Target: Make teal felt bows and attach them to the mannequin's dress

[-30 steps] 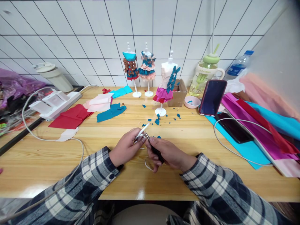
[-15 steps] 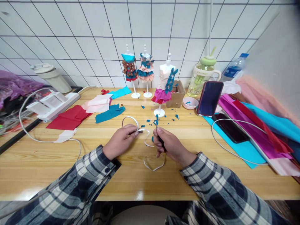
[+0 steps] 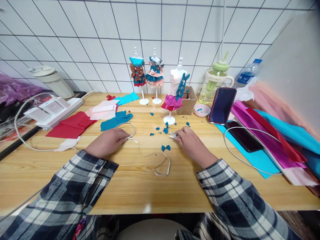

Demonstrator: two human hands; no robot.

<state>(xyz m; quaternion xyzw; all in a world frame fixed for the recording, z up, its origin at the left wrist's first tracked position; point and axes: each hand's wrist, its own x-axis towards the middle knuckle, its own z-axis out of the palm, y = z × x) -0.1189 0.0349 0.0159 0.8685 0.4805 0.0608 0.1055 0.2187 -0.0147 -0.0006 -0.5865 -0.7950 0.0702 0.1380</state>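
Observation:
My left hand (image 3: 108, 142) is closed at the left, pinching a thin white ring of narrow tape (image 3: 133, 128) that stands up from the fingers. A thin pale strip (image 3: 168, 166) trails from it and curls on the table in front of me. My right hand (image 3: 191, 145) is closed around small scissors (image 3: 173, 135), whose silver tips point left; the fingers hide the handles. Between my hands lies a small teal paper bow (image 3: 165, 148). Several teal scraps (image 3: 165, 130) are scattered beyond it. Nearest behind them stands a white mini mannequin (image 3: 175, 80) in pink and magenta paper with teal bows.
Two more dressed mannequins (image 3: 155, 75) stand near the tiled wall. At the left are red paper (image 3: 72, 126), teal paper (image 3: 117, 120) and a power strip (image 3: 55, 110). A cardboard box (image 3: 188, 101), pink bowl (image 3: 202, 110), propped phone (image 3: 222, 106) and cable (image 3: 232, 156) are at the right.
My left hand has moved left with the tape ring, and my right hand has shifted slightly right with the scissors. The teal bow between them now shows fully. The loose strip has shifted.

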